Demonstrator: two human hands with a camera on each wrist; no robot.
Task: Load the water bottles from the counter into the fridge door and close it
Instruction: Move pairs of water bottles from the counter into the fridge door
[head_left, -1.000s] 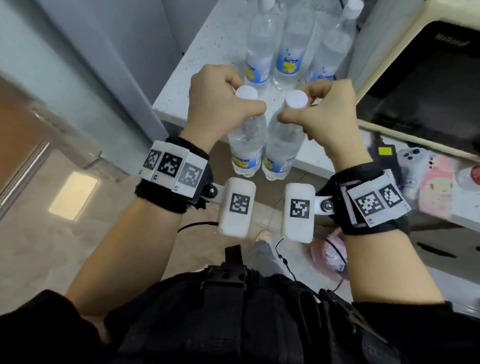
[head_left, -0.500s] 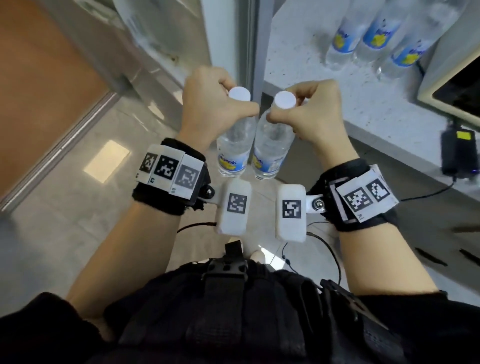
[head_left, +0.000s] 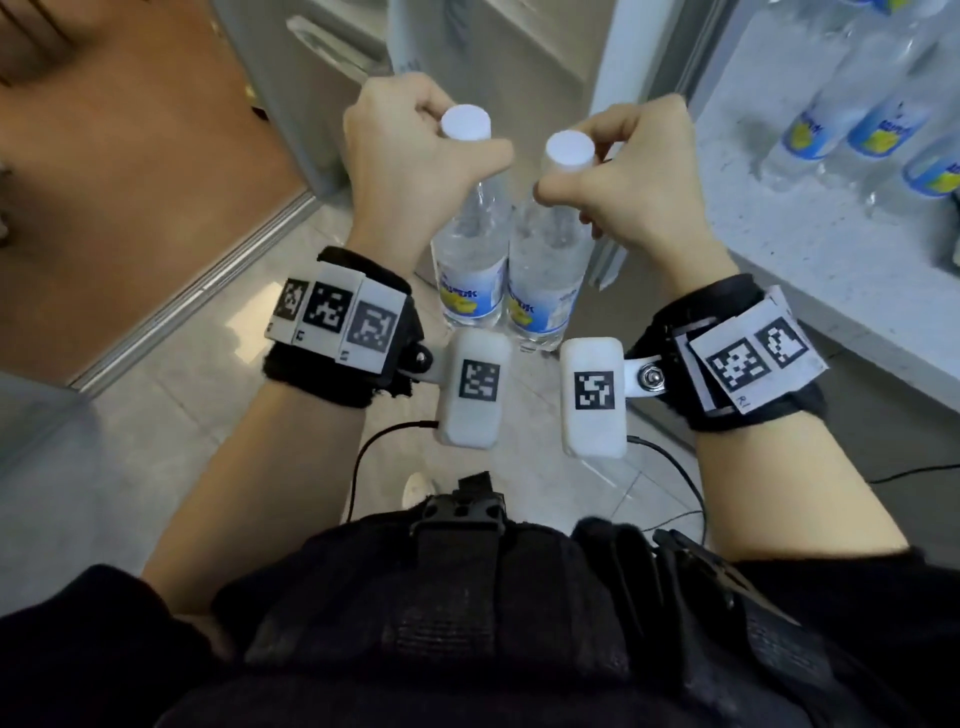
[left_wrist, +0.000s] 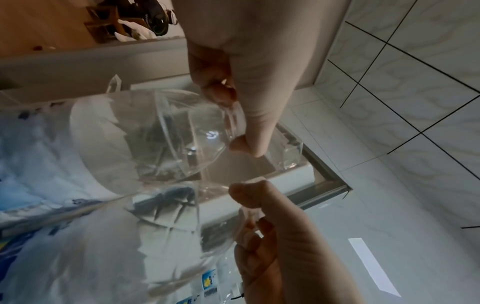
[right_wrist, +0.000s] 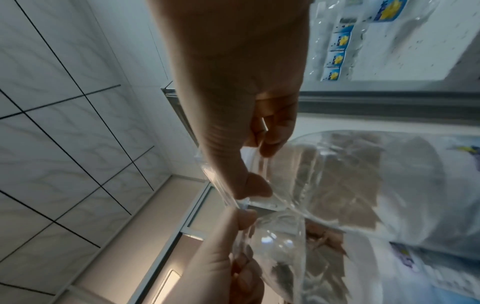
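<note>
Two clear water bottles with white caps and blue-yellow labels hang side by side over the floor. My left hand (head_left: 415, 150) grips the neck of the left bottle (head_left: 470, 265) just under its cap. In the same way my right hand (head_left: 623, 171) grips the neck of the right bottle (head_left: 545, 275). The bottle bodies nearly touch. In the left wrist view my left hand's fingers (left_wrist: 221, 90) curl round the bottle neck (left_wrist: 233, 119). The right wrist view shows my right fingers (right_wrist: 272, 133) round the other bottle's shoulder (right_wrist: 363, 185).
Several more bottles (head_left: 810, 130) stand on the white speckled counter (head_left: 831, 249) at the right. The open fridge door (head_left: 332, 41) with its clear shelf (left_wrist: 293, 156) is ahead at the top. Black cables (head_left: 675, 467) trail over the tiled floor near my feet.
The view has swung left from the counter towards the fridge. Both hands have carried their bottles off the counter's edge, and the caps now stand a little further apart.
</note>
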